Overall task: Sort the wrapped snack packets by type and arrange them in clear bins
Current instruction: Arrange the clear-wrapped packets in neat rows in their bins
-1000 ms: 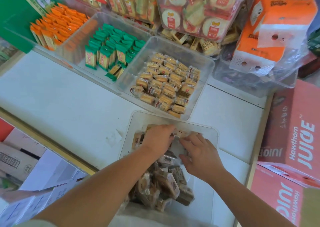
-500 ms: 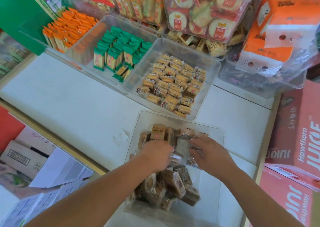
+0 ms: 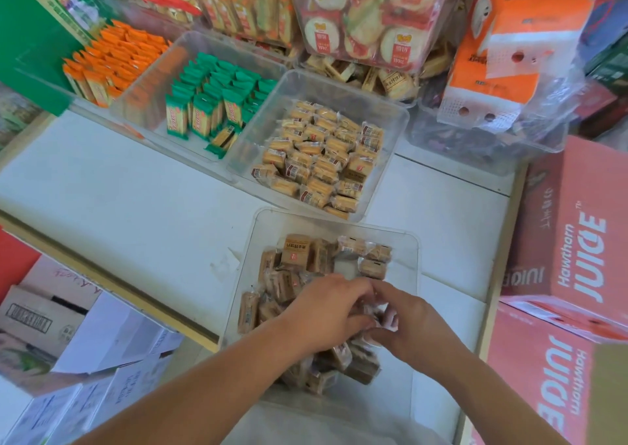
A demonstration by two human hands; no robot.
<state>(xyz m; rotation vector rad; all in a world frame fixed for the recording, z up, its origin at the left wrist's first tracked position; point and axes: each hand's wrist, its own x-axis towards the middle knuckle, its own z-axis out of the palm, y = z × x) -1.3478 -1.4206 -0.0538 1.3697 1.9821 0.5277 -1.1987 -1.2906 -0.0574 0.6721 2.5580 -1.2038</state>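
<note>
Looks down into the nearest clear bin (image 3: 413,240), as 0.5 seconds ago, but now finds the 2 hands drawn together near its middle rather than slightly apart. Shows the left hand (image 3: 326,312) with fingers curled downward and thumb tucked under, closing on a clear-wrapped packet (image 3: 378,312) atop the loose heap. Shows the right hand (image 3: 411,322) meeting it from the other side, fingertips bent and pinching the same packet. Leaves the row of brown packets (image 3: 299,256) standing upright along the bin's far end as before, with the jumbled heap under and behind the hands, toward the near end.

Sets the bin on a white table (image 3: 119,199) edged in pale wood. Places just beyond it a 2nd clear bin (image 3: 397,118) holding tan packets (image 3: 323,152) in rough rows. Lines up, to the left of that, green packets (image 3: 210,104) and then orange packets (image 3: 112,57) in further clear bins. Stacks round crackers (image 3: 356,33) in a bin at the back, beside an orange-and-white wrapped pack (image 3: 509,36). Puts pink cartons (image 3: 571,240) printed "Hawthorn JUICE" at the right, and cardboard boxes (image 3: 51,319) below the table's edge at the left.
</note>
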